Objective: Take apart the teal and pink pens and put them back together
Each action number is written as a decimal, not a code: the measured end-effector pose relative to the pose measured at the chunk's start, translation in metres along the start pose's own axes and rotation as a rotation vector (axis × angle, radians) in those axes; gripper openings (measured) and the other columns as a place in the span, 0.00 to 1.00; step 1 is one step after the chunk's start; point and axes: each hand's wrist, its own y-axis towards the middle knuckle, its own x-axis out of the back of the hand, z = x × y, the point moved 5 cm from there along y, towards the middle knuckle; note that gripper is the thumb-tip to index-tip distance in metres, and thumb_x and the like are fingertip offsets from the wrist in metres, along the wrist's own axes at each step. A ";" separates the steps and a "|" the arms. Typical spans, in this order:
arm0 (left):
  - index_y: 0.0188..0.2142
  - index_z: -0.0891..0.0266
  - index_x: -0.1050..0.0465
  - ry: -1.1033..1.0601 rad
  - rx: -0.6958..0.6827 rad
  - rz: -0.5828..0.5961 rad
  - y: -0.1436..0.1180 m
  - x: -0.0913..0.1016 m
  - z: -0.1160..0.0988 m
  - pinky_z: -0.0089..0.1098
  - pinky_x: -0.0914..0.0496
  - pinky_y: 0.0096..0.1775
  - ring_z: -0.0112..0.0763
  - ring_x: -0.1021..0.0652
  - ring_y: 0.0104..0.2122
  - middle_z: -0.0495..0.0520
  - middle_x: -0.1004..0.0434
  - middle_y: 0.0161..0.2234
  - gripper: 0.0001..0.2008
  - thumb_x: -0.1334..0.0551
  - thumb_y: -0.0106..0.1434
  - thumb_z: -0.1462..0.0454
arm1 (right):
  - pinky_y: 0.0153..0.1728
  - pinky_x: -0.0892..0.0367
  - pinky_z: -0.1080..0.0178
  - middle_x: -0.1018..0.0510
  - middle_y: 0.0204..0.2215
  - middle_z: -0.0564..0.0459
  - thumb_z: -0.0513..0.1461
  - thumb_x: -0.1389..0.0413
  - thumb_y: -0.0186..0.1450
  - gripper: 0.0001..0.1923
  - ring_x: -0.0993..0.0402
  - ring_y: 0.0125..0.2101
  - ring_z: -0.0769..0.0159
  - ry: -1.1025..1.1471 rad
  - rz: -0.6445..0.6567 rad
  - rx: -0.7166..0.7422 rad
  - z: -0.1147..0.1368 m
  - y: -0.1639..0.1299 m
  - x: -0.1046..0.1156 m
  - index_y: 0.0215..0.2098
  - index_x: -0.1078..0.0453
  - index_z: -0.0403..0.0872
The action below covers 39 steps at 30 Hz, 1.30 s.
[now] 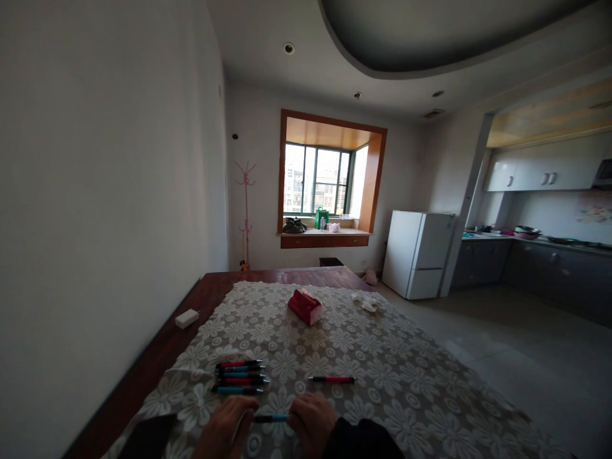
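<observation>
Both hands rest at the near edge of a table covered by a floral lace cloth (382,376). My left hand (220,430) and my right hand (312,421) each grip one end of a blue pen (270,418) held level between them. Just beyond the left hand lies a row of several red and blue pens (239,376) side by side. A single red pen (331,379) lies apart, ahead of the right hand.
A red tissue pack (305,306) and crumpled white tissue (367,303) lie farther up the table. A white box (186,318) sits on the bare wood by the left wall. A dark flat object (146,437) lies beside my left hand. A fridge (418,254) stands beyond.
</observation>
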 end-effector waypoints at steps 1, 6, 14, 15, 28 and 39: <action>0.40 0.56 0.27 -0.034 -0.025 -0.001 0.001 0.000 -0.005 0.28 0.26 0.42 0.33 0.21 0.38 0.53 0.21 0.36 0.09 0.46 0.68 0.61 | 0.33 0.41 0.65 0.21 0.32 0.53 0.39 0.48 0.64 0.06 0.26 0.34 0.63 0.000 -0.017 -0.017 -0.001 0.000 0.001 0.32 0.32 0.47; 0.36 0.56 0.28 -0.070 -0.072 0.022 0.001 -0.001 -0.014 0.29 0.27 0.36 0.34 0.22 0.33 0.51 0.23 0.31 0.05 0.40 0.63 0.60 | 0.29 0.44 0.66 0.23 0.28 0.53 0.39 0.50 0.65 0.08 0.28 0.30 0.67 0.032 -0.027 0.043 0.000 -0.002 -0.004 0.28 0.35 0.47; 0.33 0.54 0.27 0.050 -0.138 0.033 -0.002 -0.004 -0.015 0.30 0.30 0.35 0.34 0.25 0.32 0.50 0.23 0.29 0.08 0.43 0.66 0.59 | 0.27 0.46 0.65 0.23 0.26 0.52 0.39 0.51 0.66 0.08 0.30 0.25 0.66 -0.058 -0.005 0.110 -0.005 -0.001 -0.021 0.28 0.37 0.46; 0.32 0.55 0.27 0.074 -0.143 0.032 -0.003 -0.005 -0.015 0.30 0.31 0.34 0.35 0.25 0.32 0.50 0.24 0.29 0.08 0.44 0.66 0.59 | 0.27 0.46 0.64 0.23 0.26 0.51 0.39 0.50 0.65 0.08 0.30 0.26 0.66 -0.078 0.003 0.105 -0.006 -0.001 -0.022 0.29 0.37 0.46; 0.43 0.53 0.28 0.044 -0.068 0.034 -0.003 -0.008 -0.009 0.29 0.28 0.39 0.32 0.22 0.34 0.49 0.20 0.34 0.09 0.43 0.67 0.56 | 0.31 0.45 0.64 0.22 0.29 0.54 0.39 0.44 0.63 0.06 0.28 0.30 0.66 -0.035 -0.064 0.119 0.005 0.000 -0.003 0.30 0.36 0.47; 0.35 0.55 0.27 -0.016 0.015 -0.021 -0.004 -0.007 -0.012 0.28 0.29 0.35 0.32 0.24 0.31 0.49 0.24 0.28 0.16 0.48 0.68 0.51 | 0.31 0.44 0.64 0.22 0.30 0.54 0.38 0.44 0.62 0.03 0.27 0.31 0.65 0.003 -0.053 0.111 0.002 -0.001 -0.005 0.31 0.34 0.47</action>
